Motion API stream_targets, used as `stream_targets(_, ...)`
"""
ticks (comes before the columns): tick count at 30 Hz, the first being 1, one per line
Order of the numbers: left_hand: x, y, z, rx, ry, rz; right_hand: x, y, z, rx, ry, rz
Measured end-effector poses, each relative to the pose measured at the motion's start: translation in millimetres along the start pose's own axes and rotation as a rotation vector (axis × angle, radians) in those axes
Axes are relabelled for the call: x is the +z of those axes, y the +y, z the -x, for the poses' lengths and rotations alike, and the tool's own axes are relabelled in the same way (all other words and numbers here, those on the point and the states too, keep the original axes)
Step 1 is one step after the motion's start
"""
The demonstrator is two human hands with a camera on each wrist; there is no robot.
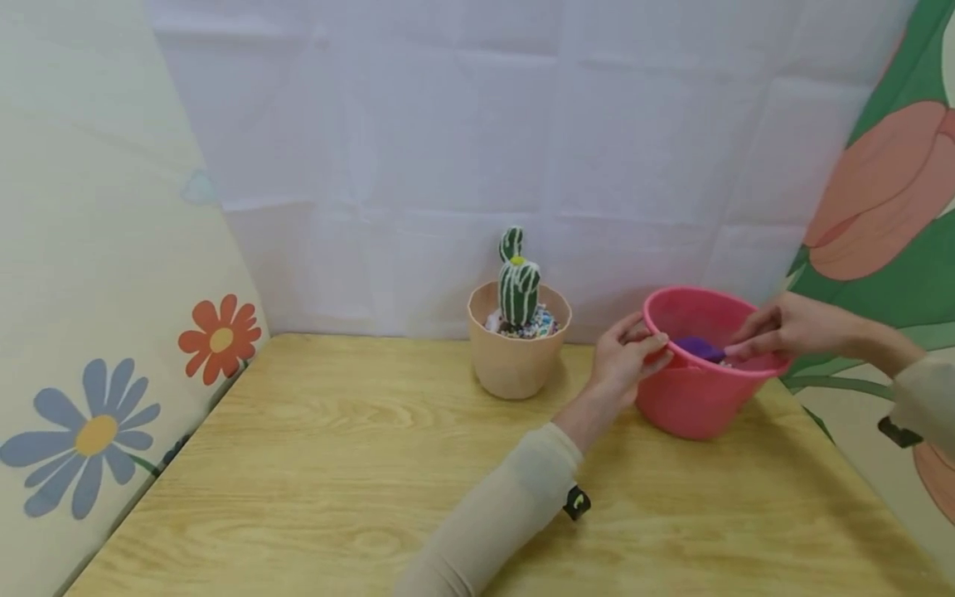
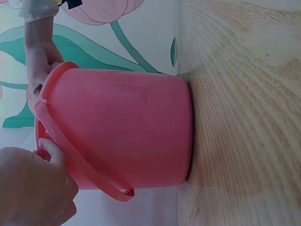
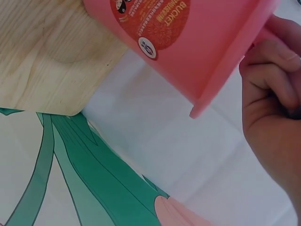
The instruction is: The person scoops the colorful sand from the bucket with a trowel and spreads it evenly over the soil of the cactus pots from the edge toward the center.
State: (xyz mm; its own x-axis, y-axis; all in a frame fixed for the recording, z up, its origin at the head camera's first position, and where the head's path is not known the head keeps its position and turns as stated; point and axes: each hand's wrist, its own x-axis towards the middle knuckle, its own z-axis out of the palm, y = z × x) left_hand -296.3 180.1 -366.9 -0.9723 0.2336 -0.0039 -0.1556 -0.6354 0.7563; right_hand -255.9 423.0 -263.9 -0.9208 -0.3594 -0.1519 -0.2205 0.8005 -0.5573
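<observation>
A pink plastic bucket (image 1: 690,406) stands at the right of the wooden table. My left hand (image 1: 622,356) grips its near-left rim, with the thumb over the edge in the left wrist view. Reaching over the right side, my right hand (image 1: 791,326) has its fingers curled round the handle end of a purple scoop (image 1: 697,348) inside the bucket. The scoop's blade points left, toward my left thumb. In the right wrist view, the bucket wall hides the scoop. The bucket's pink carrying handle (image 2: 87,165) hangs down along its outside.
Left of the bucket, a beige pot (image 1: 515,361) holds a green-and-white toy cactus (image 1: 518,294) among small colourful bits. A white cloth (image 1: 418,149) hangs behind the wooden table (image 1: 336,464). Flower-printed panels (image 1: 888,199) stand at both sides.
</observation>
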Motion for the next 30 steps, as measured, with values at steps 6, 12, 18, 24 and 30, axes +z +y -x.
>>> stream_targets(6,0.8,-0.4,0.5,0.0,0.0,-0.003,-7,2,9,0.021,-0.018,-0.089)
stream_targets(12,1.0,0.7,1.1,-0.001,0.002,-0.002,-12,4,14,0.051,-0.026,-0.168)
stream_targets(18,1.6,1.4,1.0,0.001,0.007,0.001,-12,6,15,0.106,0.005,-0.216)
stream_targets(24,1.7,1.1,0.2,0.006,-0.004,0.012,-11,12,18,0.128,0.01,-0.329)
stream_targets(30,0.3,-0.6,0.1,0.012,-0.024,0.031,-7,16,18,0.193,0.068,-0.381)
